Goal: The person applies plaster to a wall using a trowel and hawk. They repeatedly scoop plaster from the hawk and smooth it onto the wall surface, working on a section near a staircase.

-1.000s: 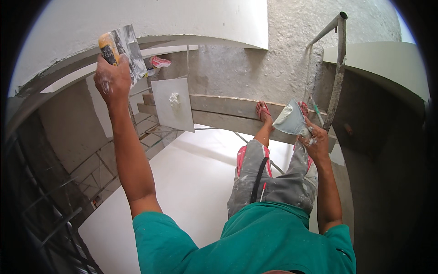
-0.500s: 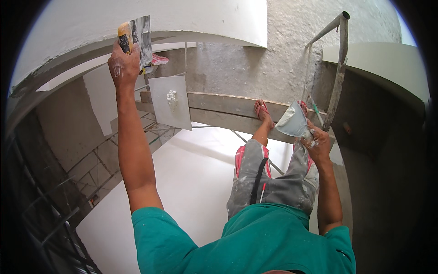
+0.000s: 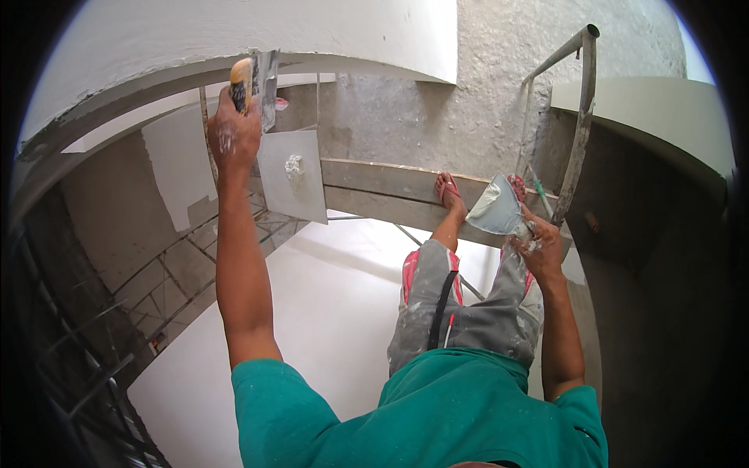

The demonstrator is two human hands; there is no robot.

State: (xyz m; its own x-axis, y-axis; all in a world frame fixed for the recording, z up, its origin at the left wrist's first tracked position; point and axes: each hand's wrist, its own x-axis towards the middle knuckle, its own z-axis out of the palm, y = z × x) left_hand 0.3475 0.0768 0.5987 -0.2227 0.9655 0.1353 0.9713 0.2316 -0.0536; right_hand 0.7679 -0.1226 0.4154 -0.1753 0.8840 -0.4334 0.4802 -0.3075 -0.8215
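Observation:
My left arm reaches up and forward, and my left hand is closed round the yellow-and-black handle of a plastering trowel. The trowel's smeared metal blade stands on edge just below the lower edge of a white wall panel; whether it touches cannot be made out. Close to my right thigh, my right hand grips a putty knife by its coated handle. Its wide blade points away from me and carries pale putty along the left side. Beyond my left hand's wrist, a square grey board bears a lump of white putty.
My feet in red sandals stand on wooden planks. A metal scaffold rail rises at the right. Rough grey wall lies ahead. Far below are a white surface and scaffold bars at the left.
My left hand with the trowel has moved right and toward me, down from the white panel. My right hand and the putty knife have shifted only slightly left.

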